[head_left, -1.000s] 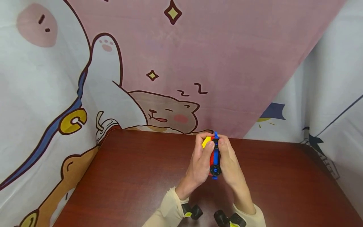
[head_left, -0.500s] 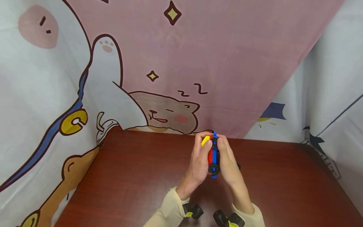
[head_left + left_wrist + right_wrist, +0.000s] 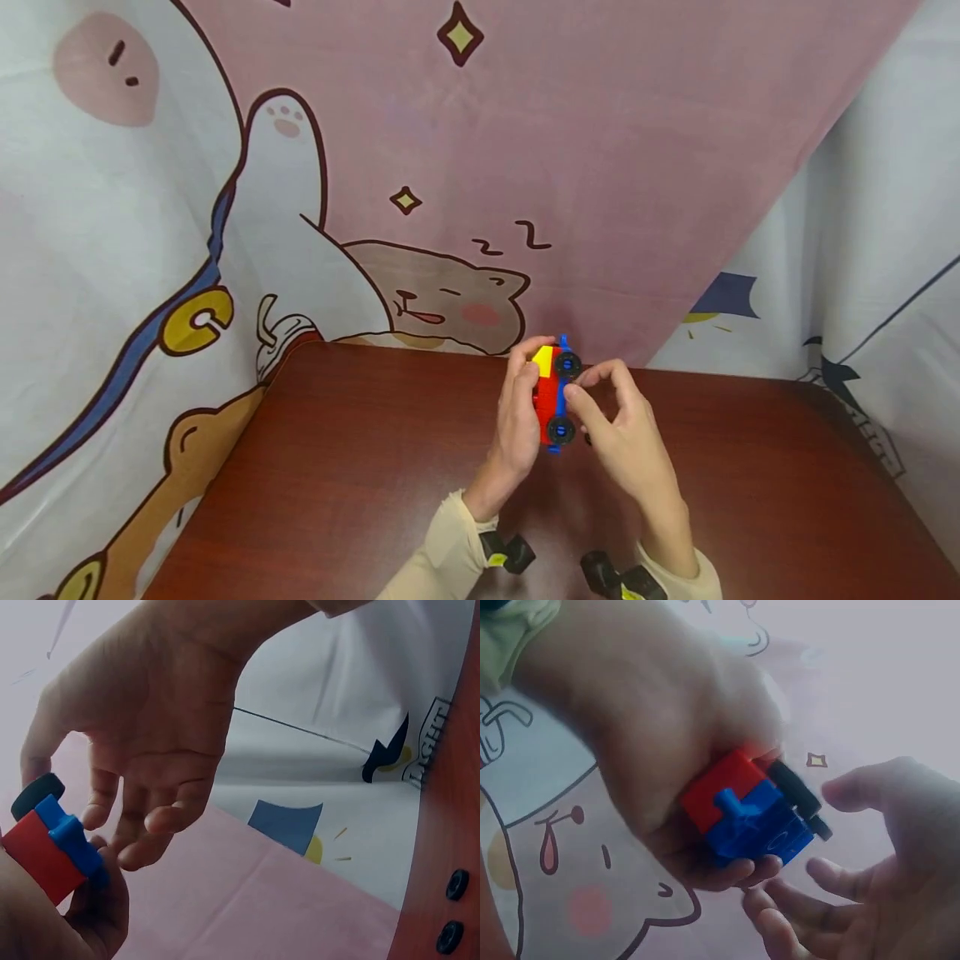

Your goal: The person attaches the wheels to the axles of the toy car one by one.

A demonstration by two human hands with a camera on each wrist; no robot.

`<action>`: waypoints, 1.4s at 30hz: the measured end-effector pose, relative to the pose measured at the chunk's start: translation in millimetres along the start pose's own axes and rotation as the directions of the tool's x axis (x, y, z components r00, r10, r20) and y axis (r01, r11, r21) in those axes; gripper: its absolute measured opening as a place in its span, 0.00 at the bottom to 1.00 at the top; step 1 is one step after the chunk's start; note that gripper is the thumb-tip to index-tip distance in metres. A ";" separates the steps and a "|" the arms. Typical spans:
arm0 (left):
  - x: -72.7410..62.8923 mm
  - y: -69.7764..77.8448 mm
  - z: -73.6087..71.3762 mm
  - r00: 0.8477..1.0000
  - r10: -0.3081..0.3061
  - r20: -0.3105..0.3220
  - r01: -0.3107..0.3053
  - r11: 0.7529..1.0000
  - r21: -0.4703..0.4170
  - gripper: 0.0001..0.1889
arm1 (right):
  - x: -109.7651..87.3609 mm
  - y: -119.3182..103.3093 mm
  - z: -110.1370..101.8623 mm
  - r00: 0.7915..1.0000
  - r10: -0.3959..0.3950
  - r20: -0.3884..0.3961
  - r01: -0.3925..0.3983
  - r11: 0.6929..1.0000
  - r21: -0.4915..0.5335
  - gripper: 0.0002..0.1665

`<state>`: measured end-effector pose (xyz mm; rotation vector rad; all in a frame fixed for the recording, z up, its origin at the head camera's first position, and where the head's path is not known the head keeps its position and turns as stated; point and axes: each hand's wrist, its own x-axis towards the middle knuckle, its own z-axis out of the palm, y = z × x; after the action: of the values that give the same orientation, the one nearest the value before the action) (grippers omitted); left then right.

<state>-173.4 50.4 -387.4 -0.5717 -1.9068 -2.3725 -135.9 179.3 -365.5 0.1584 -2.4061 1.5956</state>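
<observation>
A toy car of red, blue and yellow bricks (image 3: 548, 400) is raised over the table on its side, wheels to the right. My left hand (image 3: 517, 417) grips it from the left, with fingers wrapped round its far end in the right wrist view. Black wheels (image 3: 567, 364) sit along the blue base (image 3: 761, 825). Beside the car, my right hand (image 3: 633, 437) has its fingers spread and loosely bent, holding nothing. Its thumb overlaps the blue base in the head view; the right wrist view shows thumb and fingers (image 3: 855, 784) close to the wheels, with a gap.
Two loose black wheels (image 3: 454, 900) lie on the brown table (image 3: 360, 467). Behind the table hangs a printed cloth (image 3: 600, 167) with cartoon animals. A black camera mount (image 3: 507, 552) is strapped at each wrist.
My right hand has let go of the car and moved right, its fingers spreading. The car, in my left hand, has shifted slightly up and left and turned, showing more of its red side.
</observation>
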 end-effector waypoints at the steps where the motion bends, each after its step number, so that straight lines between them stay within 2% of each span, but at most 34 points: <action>1: 0.3 0.0 0.1 1.000 0.004 -0.004 -0.004 1.000 -0.002 0.22 | -0.1 -0.3 -0.2 1.000 -0.002 -0.003 0.002 1.000 -0.020 0.14; 6: 0.3 -0.6 0.1 1.000 0.013 -0.009 -0.014 0.998 -0.057 0.23 | -1.5 -1.8 -0.8 1.000 -0.010 0.009 0.011 0.993 -0.114 0.15; 9: 0.4 -0.4 -0.4 1.000 -0.003 -0.022 0.000 0.995 -0.097 0.22 | -2.9 -5.0 -1.4 0.999 0.035 0.040 -0.027 0.982 -0.186 0.19; 12: 1.0 0.4 -0.4 0.999 -0.022 -0.029 0.018 0.991 -0.130 0.22 | -5.0 -7.8 -0.7 0.995 0.075 0.066 -0.052 0.950 -0.307 0.26; 15: 1.9 0.5 0.1 0.999 -0.033 -0.028 0.029 0.990 -0.141 0.21 | -6.6 -8.0 1.4 0.996 0.063 0.063 -0.031 0.910 -0.414 0.29; 20: 2.7 1.6 0.1 0.999 -0.041 0.004 0.041 0.987 -0.154 0.22 | -7.5 -8.2 3.8 0.997 0.043 0.059 -0.009 0.874 -0.486 0.30; 22: 2.6 2.0 -0.1 0.999 -0.043 0.015 0.044 0.988 -0.149 0.23 | -7.2 -8.3 4.1 0.997 0.054 0.056 -0.020 0.879 -0.477 0.28; 24: 1.9 2.4 -0.2 0.999 -0.044 0.010 0.045 0.990 -0.130 0.24 | -6.2 -8.1 4.0 0.997 0.064 0.046 -0.037 0.900 -0.435 0.26; 28: 0.0 3.6 0.2 0.997 -0.056 -0.053 0.051 0.995 -0.082 0.26 | -3.9 -6.3 3.2 0.999 0.050 0.013 -0.043 0.948 -0.316 0.24; 32: 0.5 4.1 2.0 0.994 -0.061 -0.090 0.055 0.996 -0.068 0.22 | -2.3 -3.1 2.4 0.999 0.000 -0.049 -0.011 0.972 -0.234 0.23; 35: 0.7 4.0 3.2 0.995 -0.088 -0.039 0.085 0.994 -0.067 0.20 | -2.0 -1.4 2.1 0.996 -0.022 -0.086 0.005 0.982 -0.191 0.22; 39: 0.3 3.5 4.3 0.987 -0.153 0.051 0.157 0.985 -0.074 0.20 | -1.4 -1.5 1.8 0.997 -0.001 -0.073 -0.009 0.989 -0.148 0.21; 42: 0.4 3.4 4.7 0.984 -0.167 0.059 0.171 0.982 -0.079 0.20 | -0.7 -2.3 1.6 0.999 0.015 -0.050 -0.022 0.988 -0.151 0.22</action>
<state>-171.7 54.2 -383.3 -0.4995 -1.9580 -2.5766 -134.9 176.8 -364.2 0.0678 -2.4853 1.3999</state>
